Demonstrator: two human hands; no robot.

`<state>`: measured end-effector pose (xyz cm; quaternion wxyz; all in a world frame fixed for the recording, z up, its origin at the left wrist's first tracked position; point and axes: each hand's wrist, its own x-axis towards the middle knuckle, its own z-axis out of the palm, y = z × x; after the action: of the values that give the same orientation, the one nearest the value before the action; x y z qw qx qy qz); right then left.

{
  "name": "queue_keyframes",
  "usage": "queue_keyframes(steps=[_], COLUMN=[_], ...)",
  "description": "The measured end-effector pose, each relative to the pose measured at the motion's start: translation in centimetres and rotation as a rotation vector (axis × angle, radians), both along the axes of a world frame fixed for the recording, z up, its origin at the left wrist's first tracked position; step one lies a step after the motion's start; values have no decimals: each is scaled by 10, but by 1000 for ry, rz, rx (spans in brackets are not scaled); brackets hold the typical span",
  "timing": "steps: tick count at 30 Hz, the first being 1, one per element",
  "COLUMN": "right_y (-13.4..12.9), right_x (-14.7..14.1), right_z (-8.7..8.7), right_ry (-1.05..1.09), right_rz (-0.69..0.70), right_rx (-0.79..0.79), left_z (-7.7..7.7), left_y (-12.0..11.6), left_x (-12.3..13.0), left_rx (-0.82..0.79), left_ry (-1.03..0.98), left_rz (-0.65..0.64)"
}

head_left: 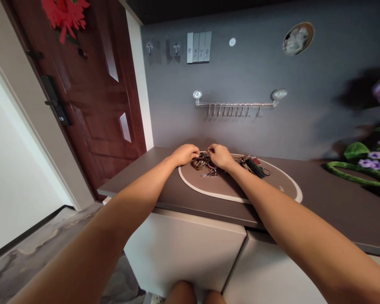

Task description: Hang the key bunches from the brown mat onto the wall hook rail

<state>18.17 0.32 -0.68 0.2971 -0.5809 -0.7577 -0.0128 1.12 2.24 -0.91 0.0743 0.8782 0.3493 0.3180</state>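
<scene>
On the oval brown mat (219, 195) with a pale rim lie several keys and key rings. My left hand (186, 153) is at the left side of a small bunch of keys (201, 162), its fingers curled together at the bunch's edge. Just right of that bunch is my right hand (219, 155), fingers bent inward; what they grip is too small to make out. Loose silver keys (209, 173) rest on the mat below the hands. A larger dark pile of keys (253, 166) lies to the right, partly behind my right wrist.
A rail with hooks (235, 105) is fixed to the grey wall above the countertop (164, 190). Purple flowers with green leaves (375, 160) stand at the right. A dark red door (91, 105) is at the left, and white cabinets (190, 249) are below.
</scene>
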Motion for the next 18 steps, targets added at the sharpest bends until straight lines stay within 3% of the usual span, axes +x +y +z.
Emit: queue_keyframes(steps=[10,18], right_y=[-2,-6], right_x=[-2,-4], right_z=[0,3], right_ry=[-35,-10], right_rz=[4,36], right_rx=[-22,-12], left_z=[-2,2], left_y=[3,0], left_x=[-1,-1], left_rx=[116,116], left_ry=[19,-35], left_rz=[17,86])
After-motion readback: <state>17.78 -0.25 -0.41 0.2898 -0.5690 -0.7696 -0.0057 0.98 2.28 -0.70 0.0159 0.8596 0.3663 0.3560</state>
